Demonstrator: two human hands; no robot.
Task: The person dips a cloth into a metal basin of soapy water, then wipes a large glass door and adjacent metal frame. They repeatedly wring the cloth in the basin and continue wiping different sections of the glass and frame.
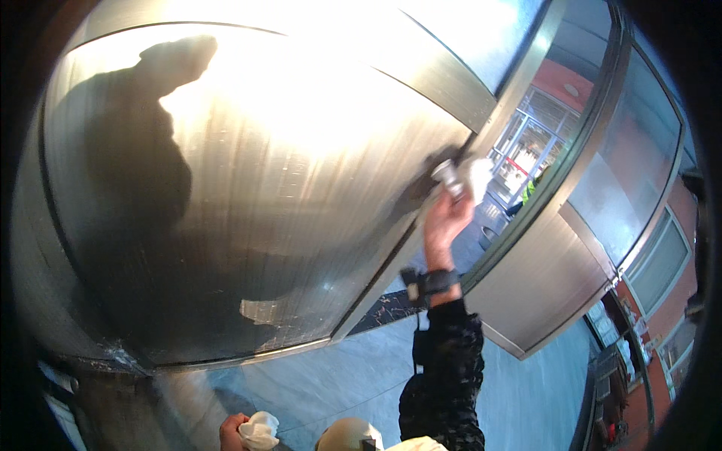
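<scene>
My right hand (448, 217) is raised at the edge of a brushed metal door panel (254, 242). A blurred white cloth (478, 177) is in its grip, beside the door's edge frame. A silvery cylindrical piece (448, 177) shows at the fingertips; I cannot tell whether it is a door handle or a loose thing in the hand. Low in the view, my left hand (232, 432) is closed around a crumpled white cloth (259, 431), away from the door. Most of the left arm is out of view.
A second metal door leaf with a glass pane (626, 169) stands at the right, past a gap. Through the gap show glazed doors (530, 146) and part of a person in a bright vest (528, 191). Grey tiled floor (344, 366) lies below; shelving (615, 349) lines the right.
</scene>
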